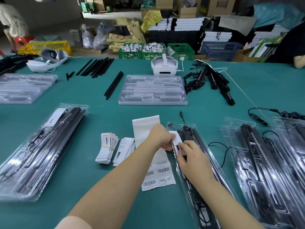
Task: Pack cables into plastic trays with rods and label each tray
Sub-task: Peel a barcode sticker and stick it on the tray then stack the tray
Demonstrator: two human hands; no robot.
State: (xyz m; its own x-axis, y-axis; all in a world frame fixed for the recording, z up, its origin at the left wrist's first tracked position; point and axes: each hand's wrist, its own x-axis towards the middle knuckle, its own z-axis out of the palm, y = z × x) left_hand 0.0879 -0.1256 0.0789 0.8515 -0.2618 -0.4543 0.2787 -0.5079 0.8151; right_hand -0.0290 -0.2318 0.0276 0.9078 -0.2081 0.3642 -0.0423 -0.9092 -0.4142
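While both hands work at the top end of the packed tray that lies near the front, right of centre on the green worktop, a small white card is being set onto it. The left hand pinches the card's left edge with curled fingers; the right hand has its fingers bent over the card's lower part, pressing or pinching it against the tray, I cannot tell which.

The card looks like thin printed paper: light, limp, easily creased, so I would hold it by the edges. The tray is clear moulded plastic, glossy and probably slippery, thin enough to flex if lifted by one end; supporting it along both long sides seems safer. Inside it lie straight, stiff black rods and a soft coiled black cable.

Just left of the tray lies a barcode label sheet, glossy at its far end, and further left two bundles of cards, one bound with an elastic band. An empty clear tray with ribbed channels sits further back, loose black rods beyond it.
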